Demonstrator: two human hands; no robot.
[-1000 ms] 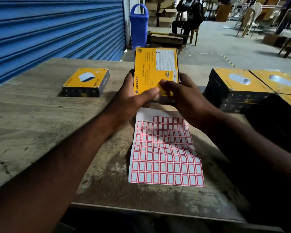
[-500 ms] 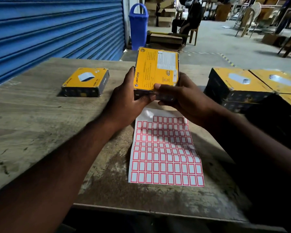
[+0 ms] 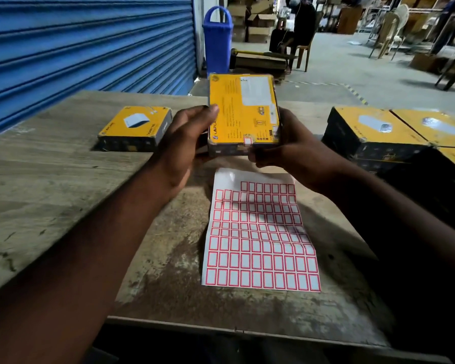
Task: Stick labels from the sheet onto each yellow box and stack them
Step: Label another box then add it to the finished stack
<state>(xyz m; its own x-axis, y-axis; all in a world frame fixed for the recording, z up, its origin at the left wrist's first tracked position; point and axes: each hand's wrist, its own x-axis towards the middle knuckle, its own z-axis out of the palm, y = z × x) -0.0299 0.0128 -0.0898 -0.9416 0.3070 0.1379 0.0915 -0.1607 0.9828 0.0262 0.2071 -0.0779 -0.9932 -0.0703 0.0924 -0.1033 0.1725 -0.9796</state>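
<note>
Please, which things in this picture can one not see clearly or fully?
- Head view: the small print on the held yellow box is too small to read.
- Head view: most fingers of the right hand are hidden behind that box.
- Head view: the boxes at the right are cut off by the picture's edge and dark, so their number is unclear.
</note>
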